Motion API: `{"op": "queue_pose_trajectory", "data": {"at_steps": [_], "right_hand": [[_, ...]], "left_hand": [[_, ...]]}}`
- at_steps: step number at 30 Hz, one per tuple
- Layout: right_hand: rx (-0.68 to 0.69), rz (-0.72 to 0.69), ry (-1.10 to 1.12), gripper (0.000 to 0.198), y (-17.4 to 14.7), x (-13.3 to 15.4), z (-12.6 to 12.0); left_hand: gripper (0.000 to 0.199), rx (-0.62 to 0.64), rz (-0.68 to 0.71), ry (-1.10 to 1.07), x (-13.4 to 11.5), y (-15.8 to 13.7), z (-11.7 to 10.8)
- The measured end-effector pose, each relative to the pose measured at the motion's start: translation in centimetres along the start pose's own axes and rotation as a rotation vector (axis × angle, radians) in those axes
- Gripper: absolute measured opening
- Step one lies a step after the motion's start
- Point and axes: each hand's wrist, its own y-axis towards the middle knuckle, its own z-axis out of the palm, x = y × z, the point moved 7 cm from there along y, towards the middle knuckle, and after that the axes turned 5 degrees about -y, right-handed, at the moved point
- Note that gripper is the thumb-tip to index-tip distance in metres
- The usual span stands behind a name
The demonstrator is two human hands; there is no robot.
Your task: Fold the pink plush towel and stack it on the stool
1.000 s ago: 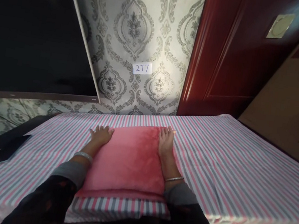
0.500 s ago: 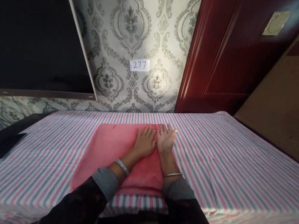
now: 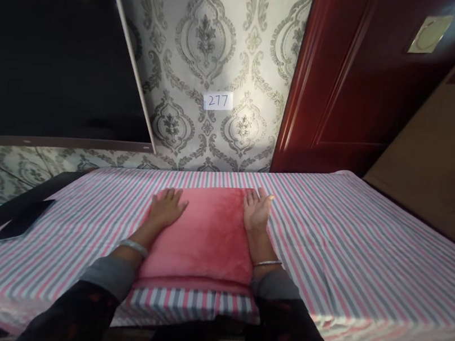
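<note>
A flat piece of pink plush fabric (image 3: 204, 235), roughly square like a cushion cover, lies on the striped cloth near the front edge. Its right part looks darker than its left. My left hand (image 3: 167, 208) rests on its far left corner, palm down with fingers spread. Along the right edge, my right hand (image 3: 256, 212) touches the fabric with its side, fingers stretched out and palm turned partly up. Neither hand grips anything. A bangle circles each wrist. My forearms hide parts of the fabric's side edges.
The pink and grey striped cloth (image 3: 347, 251) covers the table. A dark flat object (image 3: 23, 220) lies at the left. Behind are a large black screen (image 3: 57, 54), a patterned wall with a paper marked 277 (image 3: 218, 101), and a dark red panel (image 3: 351, 86).
My left hand has moved left across the pink fabric, from beside my right hand to the far left corner. My right hand stays at the right edge. The view has shifted slightly.
</note>
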Motion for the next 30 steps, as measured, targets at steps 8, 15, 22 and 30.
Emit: {"op": "queue_pose_trajectory", "data": {"at_steps": [8, 15, 22, 30], "right_hand": [[0.031, -0.196, -0.431, 0.071, -0.2, 0.5, 1.3], [0.307, -0.473, -1.452, 0.044, -0.4, 1.5, 5.5], [0.34, -0.415, -1.865, 0.053, -0.2, 0.2, 2.3], [0.393, -0.343, -1.761, 0.064, 0.6, 0.4, 0.4]], "left_hand": [[0.068, -0.096, -0.12, 0.009, 3.1, -0.7, -2.8], [0.061, -0.03, 0.158, -0.049, -4.5, -0.6, -2.0], [0.062, -0.075, 0.149, -0.073, -4.8, -1.6, 0.4], [0.064, -0.079, 0.16, -0.124, -4.8, -0.9, 0.8]]}}
